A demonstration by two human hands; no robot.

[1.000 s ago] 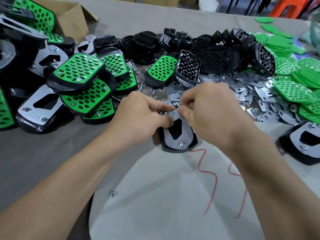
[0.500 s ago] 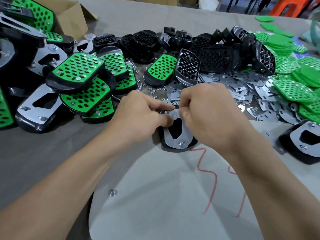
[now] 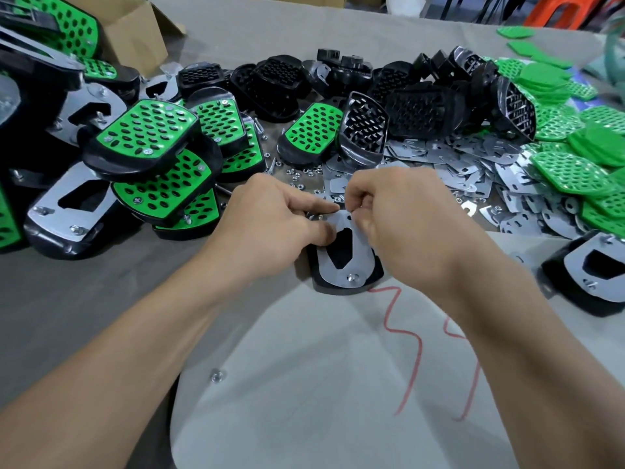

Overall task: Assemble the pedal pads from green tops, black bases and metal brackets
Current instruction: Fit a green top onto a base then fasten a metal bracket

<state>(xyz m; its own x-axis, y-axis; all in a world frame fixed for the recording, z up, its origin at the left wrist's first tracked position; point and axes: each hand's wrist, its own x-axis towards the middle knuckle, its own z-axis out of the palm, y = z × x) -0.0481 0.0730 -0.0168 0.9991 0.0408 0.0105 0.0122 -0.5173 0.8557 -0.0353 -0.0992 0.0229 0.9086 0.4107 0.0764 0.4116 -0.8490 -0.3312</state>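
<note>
Unmoved: left hand grips bracket; right hand pinches its top; fingers partly hidden.

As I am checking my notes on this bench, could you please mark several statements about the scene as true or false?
1. The pedal pad under the hands lies with its metal bracket upward. True.
2. Loose green tops lie at the left. False: the green tops lie at the right.
3. Only the right hand touches the pad. False: left hand and right hand both touch it.
4. A cardboard box stands at far left. True.
</note>
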